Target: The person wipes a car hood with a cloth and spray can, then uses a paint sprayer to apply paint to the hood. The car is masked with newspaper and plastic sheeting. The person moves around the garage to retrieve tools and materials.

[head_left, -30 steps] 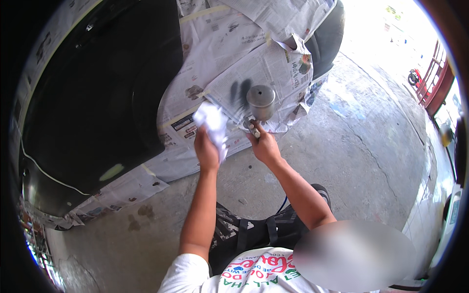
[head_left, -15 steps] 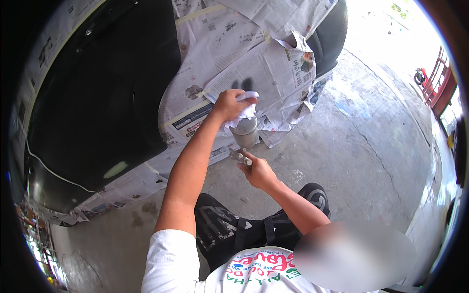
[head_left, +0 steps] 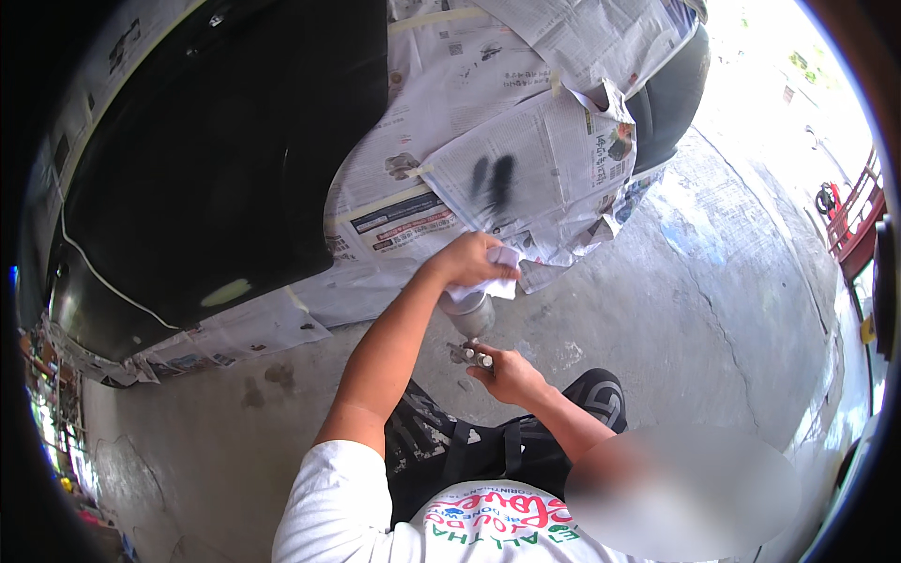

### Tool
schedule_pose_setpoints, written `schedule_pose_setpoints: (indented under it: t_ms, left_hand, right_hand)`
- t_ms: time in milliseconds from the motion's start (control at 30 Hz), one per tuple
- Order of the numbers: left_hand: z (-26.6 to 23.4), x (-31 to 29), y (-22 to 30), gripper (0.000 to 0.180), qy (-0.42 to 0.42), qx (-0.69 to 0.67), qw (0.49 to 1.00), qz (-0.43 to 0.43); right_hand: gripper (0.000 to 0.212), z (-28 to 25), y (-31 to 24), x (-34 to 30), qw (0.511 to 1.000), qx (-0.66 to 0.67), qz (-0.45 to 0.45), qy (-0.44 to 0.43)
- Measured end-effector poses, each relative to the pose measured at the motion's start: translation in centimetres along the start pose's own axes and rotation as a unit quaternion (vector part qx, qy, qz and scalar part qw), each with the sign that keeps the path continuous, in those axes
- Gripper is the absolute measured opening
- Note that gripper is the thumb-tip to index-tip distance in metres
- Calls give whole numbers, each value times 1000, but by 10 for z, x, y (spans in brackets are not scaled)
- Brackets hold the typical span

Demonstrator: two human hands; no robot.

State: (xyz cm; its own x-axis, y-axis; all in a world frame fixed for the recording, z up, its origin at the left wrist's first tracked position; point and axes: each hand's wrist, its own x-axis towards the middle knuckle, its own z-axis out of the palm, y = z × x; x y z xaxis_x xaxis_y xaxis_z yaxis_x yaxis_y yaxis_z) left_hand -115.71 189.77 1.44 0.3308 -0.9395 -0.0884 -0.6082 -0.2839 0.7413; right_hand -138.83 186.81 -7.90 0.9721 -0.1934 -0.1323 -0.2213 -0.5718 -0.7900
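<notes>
My left hand (head_left: pixel 466 260) is closed around a crumpled white cloth or paper wipe (head_left: pixel 504 278), pressed to the top of a grey cup (head_left: pixel 473 317). That cup sits on a metal spray gun (head_left: pixel 469 355), whose silver knobs point toward me. Gripping the spray gun from the right is my right hand (head_left: pixel 511 375); the handle is mostly hidden by the fingers. Ahead is a vehicle body covered in taped newspaper (head_left: pixel 554 141), with dark sprayed spots on one sheet. The wipe hides part of the cup's rim.
A glossy black panel (head_left: pixel 235 159) fills the left, with a pale patch (head_left: pixel 227 293) near its lower edge. A dark tyre or bumper part (head_left: pixel 671 98) shows beyond the newspaper. Concrete floor (head_left: pixel 676 310) stretches right. A red metal frame (head_left: pixel 859 220) stands at the far right.
Both hands, with the spray gun and the wipe, have come closer to my body, away from the papered vehicle. The view has shifted slightly. The wipe still touches the cup.
</notes>
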Motion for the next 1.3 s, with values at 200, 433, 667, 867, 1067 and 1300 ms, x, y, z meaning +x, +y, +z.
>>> schedule_pose_setpoints:
  t_ms: [200, 433, 667, 867, 1067, 1300]
  left_hand:
    - [13, -16, -104, 68, 401, -322, 831, -211]
    - [188, -114, -231, 44, 236, -479, 817, -220]
    - [169, -80, -60, 38, 180, -642, 745, 14]
    - [152, -72, -65, 33, 164, -637, 753, 23]
    - [149, -68, -70, 23, 132, -683, 718, 15]
    - [145, -55, -72, 22, 81, -728, 681, -17]
  right_hand:
    - [46, -3, 9, 20, 993, 27, 12, 111]
    - [42, -17, -41, 106, 930, 128, -105, 327]
    - [46, -47, -52, 116, 908, 138, -34, 393]
    - [39, -40, -65, 124, 904, 153, -47, 396]
    - [35, -43, -68, 122, 894, 155, -50, 416]
    - [30, -46, -64, 125, 892, 154, -47, 421]
